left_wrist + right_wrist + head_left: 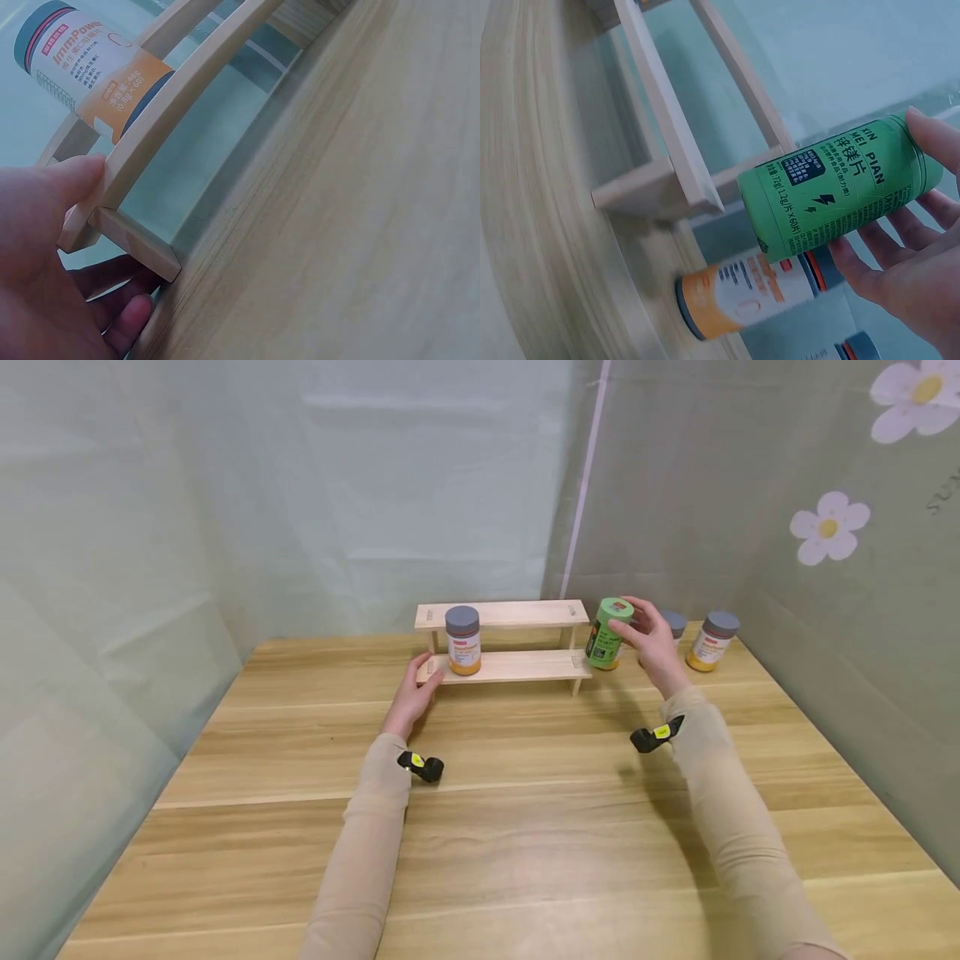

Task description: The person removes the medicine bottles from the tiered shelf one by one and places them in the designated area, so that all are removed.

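My right hand grips a green supplement canister by its upper part, thumb on one side and fingers on the other. It is slightly tilted and held off the table, just beyond the right end of a two-tier wooden rack. At the rack's left end my left hand holds the lower tier; in the left wrist view the thumb lies on the board and the fingers curl below, by the leg. On that lower tier, near its left end, stands a white-and-orange vitamin bottle with a grey lid.
Another white-and-orange bottle stands upright at the table's back right. A similar one with a grey lid is partly hidden behind my right hand. In the right wrist view, an orange-bottomed bottle stands behind the canister. Cloth hangings enclose the wooden table.
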Motion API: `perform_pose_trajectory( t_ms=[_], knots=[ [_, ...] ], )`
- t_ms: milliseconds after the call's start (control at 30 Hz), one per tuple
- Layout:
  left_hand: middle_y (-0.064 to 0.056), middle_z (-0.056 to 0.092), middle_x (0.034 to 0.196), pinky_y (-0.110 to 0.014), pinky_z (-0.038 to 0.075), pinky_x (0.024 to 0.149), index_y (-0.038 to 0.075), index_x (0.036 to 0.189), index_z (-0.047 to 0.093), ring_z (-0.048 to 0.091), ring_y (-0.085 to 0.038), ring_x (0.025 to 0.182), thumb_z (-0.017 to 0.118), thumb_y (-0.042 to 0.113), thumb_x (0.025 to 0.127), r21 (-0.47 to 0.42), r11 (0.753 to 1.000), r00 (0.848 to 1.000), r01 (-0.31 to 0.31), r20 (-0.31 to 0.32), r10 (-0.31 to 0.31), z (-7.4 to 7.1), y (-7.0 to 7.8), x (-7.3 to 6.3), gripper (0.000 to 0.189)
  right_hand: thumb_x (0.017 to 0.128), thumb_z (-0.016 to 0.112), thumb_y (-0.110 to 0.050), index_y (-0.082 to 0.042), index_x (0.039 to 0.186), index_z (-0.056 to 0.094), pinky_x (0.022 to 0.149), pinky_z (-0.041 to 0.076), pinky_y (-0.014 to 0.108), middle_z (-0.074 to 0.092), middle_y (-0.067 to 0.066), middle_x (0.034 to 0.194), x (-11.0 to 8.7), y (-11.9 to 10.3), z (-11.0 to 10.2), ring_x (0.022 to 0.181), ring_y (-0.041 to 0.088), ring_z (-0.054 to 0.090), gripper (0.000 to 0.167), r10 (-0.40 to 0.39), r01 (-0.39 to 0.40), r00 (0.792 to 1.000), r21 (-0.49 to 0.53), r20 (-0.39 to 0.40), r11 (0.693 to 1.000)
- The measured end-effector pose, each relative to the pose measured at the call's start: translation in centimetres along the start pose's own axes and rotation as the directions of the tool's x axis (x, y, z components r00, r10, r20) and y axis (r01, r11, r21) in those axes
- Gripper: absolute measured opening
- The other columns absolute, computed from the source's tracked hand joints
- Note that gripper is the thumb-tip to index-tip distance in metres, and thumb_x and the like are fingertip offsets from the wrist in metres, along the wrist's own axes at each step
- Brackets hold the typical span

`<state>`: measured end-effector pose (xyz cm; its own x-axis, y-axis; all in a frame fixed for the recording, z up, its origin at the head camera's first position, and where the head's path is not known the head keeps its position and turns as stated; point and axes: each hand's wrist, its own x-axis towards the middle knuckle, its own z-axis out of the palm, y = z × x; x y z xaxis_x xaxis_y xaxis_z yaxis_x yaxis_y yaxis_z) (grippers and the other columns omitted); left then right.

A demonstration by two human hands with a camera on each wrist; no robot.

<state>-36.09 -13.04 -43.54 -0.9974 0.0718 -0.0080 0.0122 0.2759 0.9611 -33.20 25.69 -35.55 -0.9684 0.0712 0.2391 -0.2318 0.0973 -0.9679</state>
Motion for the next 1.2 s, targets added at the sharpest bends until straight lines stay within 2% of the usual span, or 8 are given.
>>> perform_pose_trajectory(
  t_ms=[167,367,633,833,1000,1133,1200],
  knots=[
    [-0.013,0.023,0.161,-0.048,0.020,0.121,0.021,0.152,0.026,0.025,-0.032,0.146,0.052,0.032,0.100,0.005,1.000,1.000,0.004,0.001,-0.004,-0.2,0.1,0.0,0.060,0.093,0.064,-0.022,-0.013,0.143,0.039,0.087,0.045,0.015,0.053,-0.014,0.116,-0.5,-0.1,-0.9,0.107,0.002,0.051,0.056,0.022,-0.022,1.000,-0.001,-0.001,1.000],
    [-0.013,0.023,0.161,-0.046,0.016,0.123,0.021,0.152,0.026,0.021,-0.030,0.149,0.051,0.033,0.100,0.011,1.000,1.000,0.009,0.001,-0.009,-0.5,-0.2,0.0,0.059,0.094,0.064,-0.023,-0.013,0.145,0.037,0.086,0.044,0.015,0.052,-0.016,0.117,-0.8,0.2,-1.6,0.108,0.000,0.049,0.059,0.051,-0.051,0.999,-0.009,-0.002,0.999],
    [-0.013,0.022,0.161,-0.048,0.018,0.122,0.020,0.153,0.024,0.022,-0.031,0.148,0.051,0.032,0.100,0.018,1.000,1.000,-0.001,0.006,0.001,-0.5,0.1,-0.3,0.061,0.093,0.064,-0.027,-0.013,0.147,0.034,0.094,0.038,0.024,0.049,-0.014,0.122,-1.3,0.3,-2.0,0.114,0.003,0.046,0.063,0.082,-0.082,0.997,-0.006,0.007,0.997],
    [-0.010,0.020,0.162,-0.048,0.021,0.121,0.022,0.153,0.025,0.021,-0.030,0.149,0.051,0.034,0.100,0.017,1.000,1.000,0.016,0.008,-0.016,-0.4,0.1,-0.3,0.060,0.093,0.064,-0.026,-0.012,0.146,0.035,0.090,0.041,0.018,0.049,-0.016,0.121,-1.5,1.1,-2.5,0.113,0.001,0.046,0.062,0.083,-0.083,0.997,-0.039,-0.007,0.996],
    [-0.009,0.019,0.163,-0.049,0.017,0.122,0.024,0.154,0.023,0.017,-0.030,0.150,0.050,0.035,0.100,0.029,0.999,0.999,0.030,0.013,-0.030,-0.4,0.0,-0.2,0.061,0.092,0.066,-0.027,-0.012,0.146,0.036,0.088,0.042,0.018,0.050,-0.017,0.117,-1.7,2.0,-3.4,0.109,0.000,0.047,0.063,0.113,-0.114,0.994,-0.078,-0.009,0.990],
    [-0.009,0.020,0.163,-0.049,0.016,0.123,0.024,0.153,0.024,0.018,-0.030,0.150,0.051,0.035,0.100,0.027,0.999,0.999,0.029,0.013,-0.030,-0.3,0.0,-0.2,0.060,0.092,0.065,-0.029,-0.012,0.147,0.035,0.092,0.042,0.023,0.050,-0.012,0.123,-1.8,2.7,-4.1,0.113,0.003,0.048,0.065,0.147,-0.145,0.989,-0.095,0.015,0.985],
    [-0.010,0.021,0.162,-0.049,0.016,0.123,0.024,0.153,0.025,0.019,-0.030,0.150,0.050,0.035,0.100,0.024,0.999,0.999,0.029,0.014,-0.029,-0.3,0.2,-0.3,0.060,0.094,0.063,-0.030,-0.011,0.149,0.031,0.094,0.042,0.024,0.048,-0.004,0.133,-1.8,2.9,-4.4,0.118,0.005,0.046,0.067,0.165,-0.160,0.986,-0.112,0.035,0.981]
  ],
)
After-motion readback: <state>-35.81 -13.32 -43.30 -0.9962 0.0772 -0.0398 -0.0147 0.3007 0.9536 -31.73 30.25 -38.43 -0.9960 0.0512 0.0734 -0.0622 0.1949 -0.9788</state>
